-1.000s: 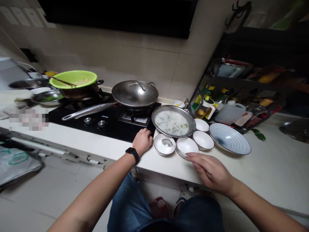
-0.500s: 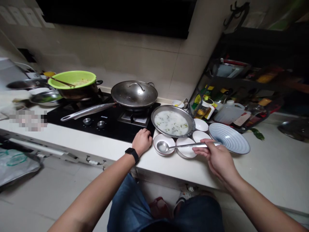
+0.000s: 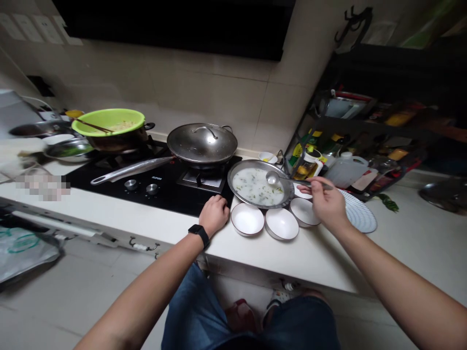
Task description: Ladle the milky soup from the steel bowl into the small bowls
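One ladle (image 3: 273,178) lies right of center in the frame, its cup over the right half of the soup (image 3: 251,187). Whether the cup touches the surface cannot be told. The long axis runs nearly level across the frame: cup at left, handle extending right to the fingers. The cup therefore lies to the left of the gripping fingers and slightly higher in the frame.

The right hand (image 3: 328,201) is the nearer hand; its fingers are closed around the handle. The pan (image 3: 289,196) containing the soup stands left of this hand.

Two bowls (image 3: 247,218) (image 3: 282,223) stand side by side just below the pan in the frame. A third bowl (image 3: 304,212) stands to their right, near the right hand, which partly covers it. The plate (image 3: 361,214) lies farther right, partly behind the same hand.

The left hand (image 3: 215,214) rests on the counter (image 3: 251,253), lower left of the pan, apart from the ladle. Its fingers are bent; their undersides are hidden, so closure cannot be confirmed. No held object is visible there.
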